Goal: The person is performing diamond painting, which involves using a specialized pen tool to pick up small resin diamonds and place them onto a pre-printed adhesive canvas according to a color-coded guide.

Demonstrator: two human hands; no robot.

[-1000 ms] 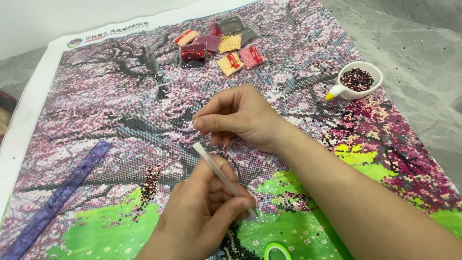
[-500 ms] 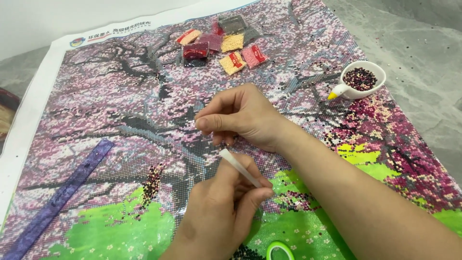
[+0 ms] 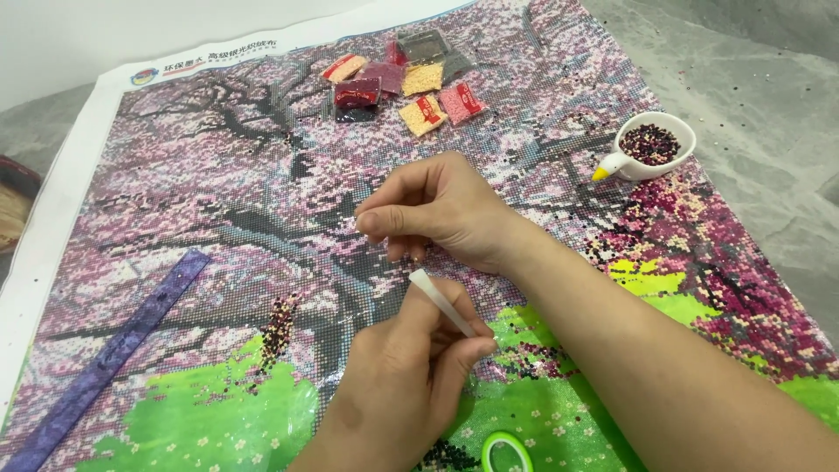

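I am pinching a white pen in my left hand over the canvas, while my right hand is resting just beyond it, fingertips pressed together. Square bead packets, red, pink and yellow, are lying near the canvas's far edge, below a white strip with a round logo.

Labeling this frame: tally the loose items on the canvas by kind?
Bead packets: 8, as far as the overlapping pile shows
White bead dish: 1
Purple ruler strip: 1
White pen in left hand: 1
Green ring: 1
Total: 12
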